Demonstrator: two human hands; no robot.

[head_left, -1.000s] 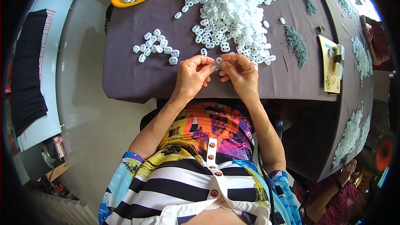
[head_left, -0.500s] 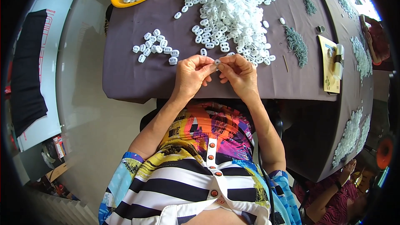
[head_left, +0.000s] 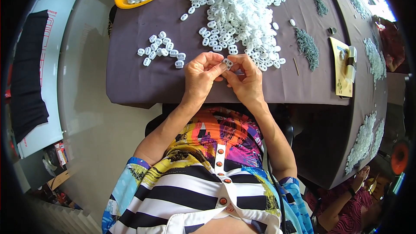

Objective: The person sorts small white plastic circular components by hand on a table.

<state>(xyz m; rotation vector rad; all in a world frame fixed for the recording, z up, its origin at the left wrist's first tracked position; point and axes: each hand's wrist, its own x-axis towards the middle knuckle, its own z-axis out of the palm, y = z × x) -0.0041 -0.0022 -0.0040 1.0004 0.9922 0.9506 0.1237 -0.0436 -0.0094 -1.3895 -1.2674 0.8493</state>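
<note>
Between both hands, at the table's front, is a small white plastic piece point(head_left: 227, 63) with dark holes, like a two-holed cord lock. My left hand point(head_left: 201, 76) pinches its left side between thumb and fingertips. On the other side, the thumb and fingers of my right hand point(head_left: 246, 78) close on it too. Just beyond my hands spreads a big heap of similar white oval pieces point(head_left: 240, 11), its near edge close to my fingertips. Left of my left hand lies a small loose group of white pieces point(head_left: 158, 47), apart from the heap.
A yellow tray point(head_left: 123, 4) of white pieces stands at the far left. To the right are small grey-green piles point(head_left: 307, 47), a thin stick point(head_left: 296, 66) and a yellow card point(head_left: 341, 78). Another person's arm point(head_left: 337, 210) shows at lower right, beside more translucent pieces point(head_left: 363, 147).
The held piece has turned, so its holes show more plainly. My right hand has shifted slightly left, its fingers reposed around the piece. The loose group stays as it was.
</note>
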